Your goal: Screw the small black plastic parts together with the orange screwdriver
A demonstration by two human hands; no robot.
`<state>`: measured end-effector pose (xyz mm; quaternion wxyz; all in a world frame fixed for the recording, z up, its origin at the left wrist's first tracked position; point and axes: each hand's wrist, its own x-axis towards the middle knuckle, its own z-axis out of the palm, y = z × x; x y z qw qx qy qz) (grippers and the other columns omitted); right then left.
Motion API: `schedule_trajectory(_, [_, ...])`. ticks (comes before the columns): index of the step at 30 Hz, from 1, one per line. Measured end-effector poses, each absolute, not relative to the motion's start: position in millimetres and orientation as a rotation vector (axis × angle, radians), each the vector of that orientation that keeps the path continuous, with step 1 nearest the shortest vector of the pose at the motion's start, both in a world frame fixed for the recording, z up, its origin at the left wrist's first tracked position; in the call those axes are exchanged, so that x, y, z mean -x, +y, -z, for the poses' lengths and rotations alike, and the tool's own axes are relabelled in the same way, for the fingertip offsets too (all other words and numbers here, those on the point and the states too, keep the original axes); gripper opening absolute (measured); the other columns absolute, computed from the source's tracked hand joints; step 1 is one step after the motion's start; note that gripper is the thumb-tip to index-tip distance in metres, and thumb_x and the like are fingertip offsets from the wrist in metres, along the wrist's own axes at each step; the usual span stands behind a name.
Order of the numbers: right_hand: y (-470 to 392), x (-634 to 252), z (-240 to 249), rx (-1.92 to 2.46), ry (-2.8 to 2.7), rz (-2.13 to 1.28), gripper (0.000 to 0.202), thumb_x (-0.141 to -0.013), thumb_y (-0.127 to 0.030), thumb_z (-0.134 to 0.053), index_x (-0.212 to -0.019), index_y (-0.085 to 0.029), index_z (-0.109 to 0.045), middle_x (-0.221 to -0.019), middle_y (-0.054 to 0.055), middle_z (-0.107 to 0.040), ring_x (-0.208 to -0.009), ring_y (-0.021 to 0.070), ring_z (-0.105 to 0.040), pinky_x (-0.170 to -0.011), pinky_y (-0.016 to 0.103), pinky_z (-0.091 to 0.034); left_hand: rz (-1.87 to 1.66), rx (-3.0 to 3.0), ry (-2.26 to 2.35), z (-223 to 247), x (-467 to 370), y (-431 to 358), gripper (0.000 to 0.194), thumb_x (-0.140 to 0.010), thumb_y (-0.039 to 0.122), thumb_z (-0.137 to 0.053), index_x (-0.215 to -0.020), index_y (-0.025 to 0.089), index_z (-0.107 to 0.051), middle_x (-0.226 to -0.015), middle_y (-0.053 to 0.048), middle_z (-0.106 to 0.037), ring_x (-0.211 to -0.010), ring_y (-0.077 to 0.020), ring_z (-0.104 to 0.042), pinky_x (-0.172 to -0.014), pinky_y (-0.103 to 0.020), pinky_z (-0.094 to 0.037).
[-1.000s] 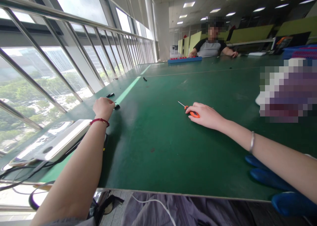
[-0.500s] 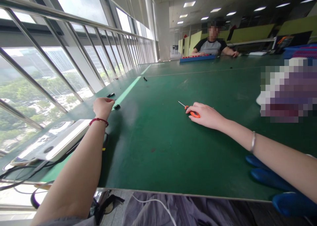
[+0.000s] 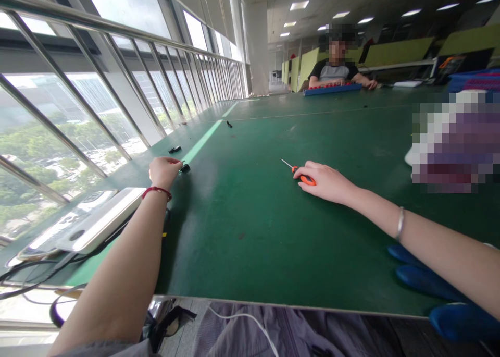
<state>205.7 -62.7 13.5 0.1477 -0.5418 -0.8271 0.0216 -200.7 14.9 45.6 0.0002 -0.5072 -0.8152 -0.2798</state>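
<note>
On the green table [image 3: 250, 253], my right hand [image 3: 322, 181] is closed around the orange and black handle of a screwdriver [image 3: 308, 180], whose thin metal shaft points up and to the left. My left hand [image 3: 164, 170] is pinched, its fingertips beside a small black part [image 3: 185, 168]; what lies between the fingers is too small to name. Just beyond it rests another small black piece [image 3: 174, 149], and a third one [image 3: 229, 124] is farther off by the light green stripe [image 3: 203, 140].
White devices [image 3: 105, 219] with black cables lie at the left by the metal railing [image 3: 117, 34]. Blue objects [image 3: 425, 283] sit beneath my right forearm. A person [image 3: 335, 70] sits across the table behind a blue tray [image 3: 332, 89]. A blue basket [image 3: 474, 81] stands far right.
My left hand has shifted slightly right, closer to the small black part. The blue tray across the table has moved to the right. My right hand and the screwdriver stay nearly in place.
</note>
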Motion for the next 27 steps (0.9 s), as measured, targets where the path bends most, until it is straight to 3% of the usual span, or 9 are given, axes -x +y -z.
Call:
schedule_trajectory(11, [-63.1, -205.4, -13.5, 1.567, -2.378, -0.062, 0.025, -0.084, -0.030, -0.051, -0.104, -0.023, -0.065, -0.099, 0.006, -0.060, -0.085, 0.0214, -0.060, -0.067, 0.030, -0.044, 0.866, 1.605, -2.572, -39.0, 203.7, 11.6, 0.033, -0.070, 0.035, -0.066, -0.099, 0.018, -0.072, -0.091, -0.001, -0.069, -0.080, -0.0161, -0.051, -0.065, -0.022, -0.037])
schedule_trajectory(27, [-63.2, -205.1, -14.2, 1.564, -2.386, -0.046, 0.026, -0.084, -0.030, -0.050, -0.104, -0.023, -0.065, -0.099, 0.006, -0.061, -0.085, 0.0218, -0.061, -0.068, 0.031, -0.045, 0.829, 1.680, -2.546, -38.7, 205.9, 11.9, 0.028, -0.067, 0.030, -0.065, -0.091, 0.019, -0.073, -0.074, 0.001, -0.067, -0.077, -0.0168, -0.054, -0.061, -0.022, -0.035])
